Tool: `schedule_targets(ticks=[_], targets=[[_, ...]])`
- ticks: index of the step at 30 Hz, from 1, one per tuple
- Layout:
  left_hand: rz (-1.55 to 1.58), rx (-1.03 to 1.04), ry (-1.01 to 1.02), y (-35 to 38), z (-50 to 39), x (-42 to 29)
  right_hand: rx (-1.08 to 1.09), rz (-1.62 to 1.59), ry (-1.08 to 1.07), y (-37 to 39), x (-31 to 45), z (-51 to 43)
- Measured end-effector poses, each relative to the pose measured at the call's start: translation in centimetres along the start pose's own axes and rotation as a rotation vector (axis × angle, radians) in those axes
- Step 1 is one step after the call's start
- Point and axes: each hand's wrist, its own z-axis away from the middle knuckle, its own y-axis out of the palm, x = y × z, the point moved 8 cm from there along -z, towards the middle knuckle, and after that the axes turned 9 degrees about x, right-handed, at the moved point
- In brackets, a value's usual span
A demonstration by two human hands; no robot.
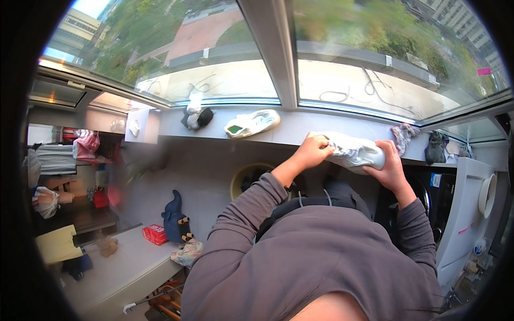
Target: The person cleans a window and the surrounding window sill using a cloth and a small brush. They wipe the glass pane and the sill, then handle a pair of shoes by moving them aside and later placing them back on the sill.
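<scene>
A white sports shoe [348, 150] is held up in front of me, level with the windowsill's front edge. My left hand [312, 151] grips its left end, fingertips pressed against the shoe. Around the right, rounded end, my right hand [386, 163] is closed with the thumb below. A second white shoe [253, 123] lies on the windowsill [295, 127] to the left, and a green patch shows inside its opening. Both hands are at the shoe they hold, apart from the other one.
A black and white cloth bundle [196, 116] sits left on the sill. Patterned cloth [403, 137] and a dark pouch-like item [436, 147] lie right. Below are a yellowish tub [237, 182] and a black front-loading machine [441, 200]. A red packet [155, 234] lies on a ledge behind left.
</scene>
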Motion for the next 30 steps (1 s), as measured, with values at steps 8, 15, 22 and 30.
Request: schedule_targets(ticks=[8, 15, 22, 30], targets=[[1.055, 0.007, -0.280, 2.3, 1.1, 2.3, -0.019, -0.344, 0.060, -0.2, -0.3, 0.2], [1.355, -0.100, -0.189, 0.3, 1.6, 1.4, 0.024, -0.602, 0.040, 1.0, 0.3, -0.6], [1.304, -0.110, -0.273, 0.5, 2.3, 0.9, 0.009, -0.913, 0.096, 2.3, -0.9, -1.0], [0.677, 0.002, -0.409, 0.5, 2.1, 3.1, -0.018, -0.709, 0.084, 3.2, -1.4, -0.5]])
